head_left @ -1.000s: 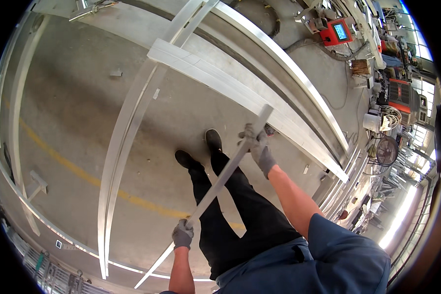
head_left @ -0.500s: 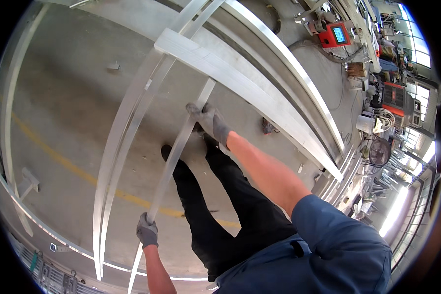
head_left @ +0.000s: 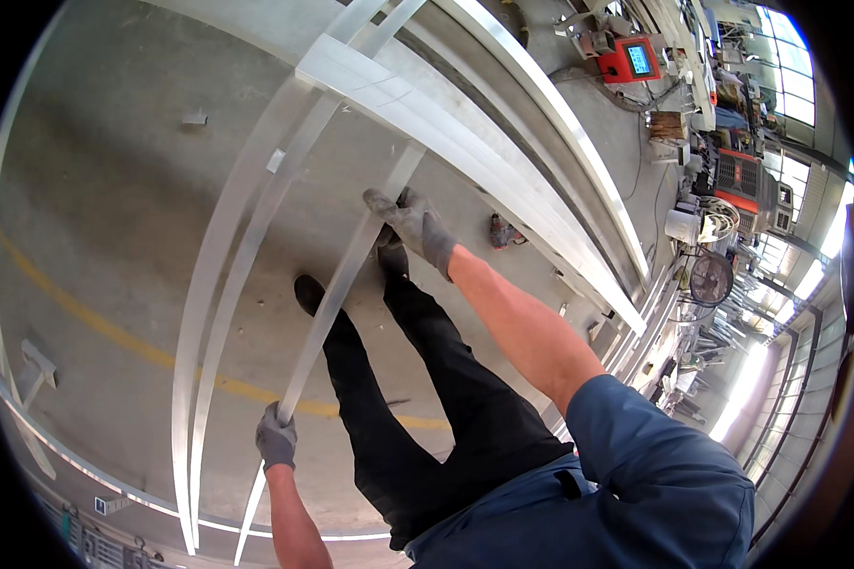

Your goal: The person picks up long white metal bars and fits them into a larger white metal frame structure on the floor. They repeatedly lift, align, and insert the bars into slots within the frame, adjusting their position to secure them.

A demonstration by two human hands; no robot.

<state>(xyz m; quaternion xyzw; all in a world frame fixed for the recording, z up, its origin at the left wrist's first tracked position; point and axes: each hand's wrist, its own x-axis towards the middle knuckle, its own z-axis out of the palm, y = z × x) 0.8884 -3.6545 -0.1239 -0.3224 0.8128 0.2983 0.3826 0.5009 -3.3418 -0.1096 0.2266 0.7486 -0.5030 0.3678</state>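
Between both gloved hands lies a long, narrow silver metal bar (head_left: 327, 308), slanting from lower left to upper right over the floor. My left hand (head_left: 276, 438), in a grey glove, is closed round its nearer part. Farther along, my right hand (head_left: 416, 226), gloved too, grips the bar close to its far end. That far end meets or passes beneath the edge of a wide silver beam (head_left: 503, 180); which of these, I cannot tell. To the left, a pair of long parallel metal bars (head_left: 220, 275) runs under the wide beam.
My legs stand right of the held bar. A power tool (head_left: 505, 232) lies on the floor beside the wide beam. A red box with a screen (head_left: 629, 60), a fan (head_left: 711, 279) and a white bucket (head_left: 681, 226) stand at right. A small metal offcut (head_left: 195, 119) lies at upper left.
The whole view has shifted slightly, with the right-hand background sliding left. Both hands keep their hold on the bar, and its far end stays near the wide beam.
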